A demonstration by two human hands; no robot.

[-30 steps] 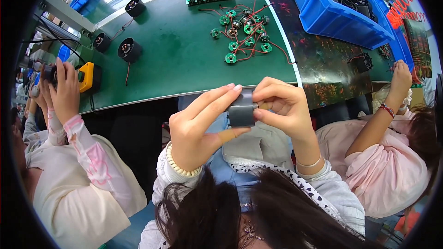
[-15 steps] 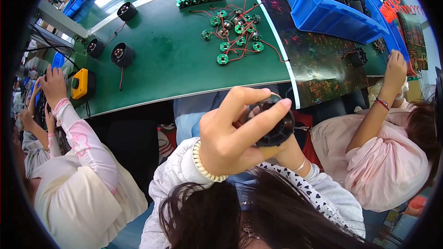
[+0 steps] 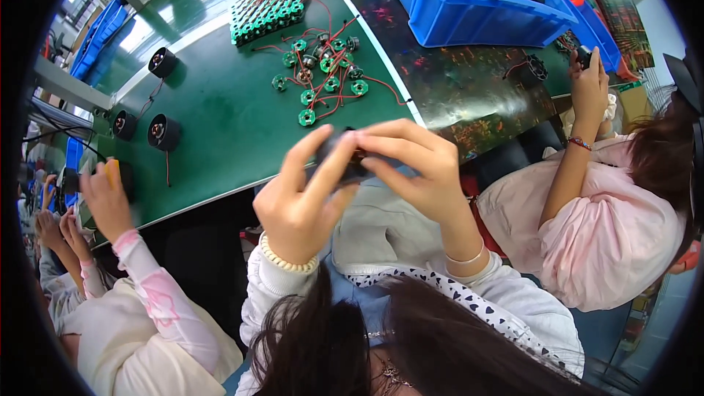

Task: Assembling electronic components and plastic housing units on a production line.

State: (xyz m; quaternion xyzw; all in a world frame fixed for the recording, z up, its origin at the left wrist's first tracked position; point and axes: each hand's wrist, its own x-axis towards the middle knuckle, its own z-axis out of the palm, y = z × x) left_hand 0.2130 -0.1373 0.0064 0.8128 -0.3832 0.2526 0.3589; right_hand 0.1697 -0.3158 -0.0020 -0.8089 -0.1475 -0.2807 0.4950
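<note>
A black round housing (image 3: 339, 155), like a small fan or motor shell, is held up in front of my chest, past the table's near edge. My left hand (image 3: 297, 205) is closed round its side, fingers over the top. At its open face, the fingertips of my right hand (image 3: 422, 169) are pinched together. What they pinch is hidden and blurred. On the green table beyond lies a pile of small round green circuit boards (image 3: 330, 82) with red wires. Behind it stands a block of green boards (image 3: 268, 17) with red wires on top.
Several black cylindrical housings (image 3: 163, 132) stand at the table's left. A blue bin (image 3: 484, 18) of black parts sits back right on a dark, stained mat (image 3: 469, 95), near another black part (image 3: 537, 67). Co-workers' hands (image 3: 108, 202) are at both sides; the right one (image 3: 589, 92) holds a dark part.
My right hand has come from beneath the housing to its open face. The housing has turned and shifted left. The view has swung, and the left co-worker's hand now covers the yellow button box.
</note>
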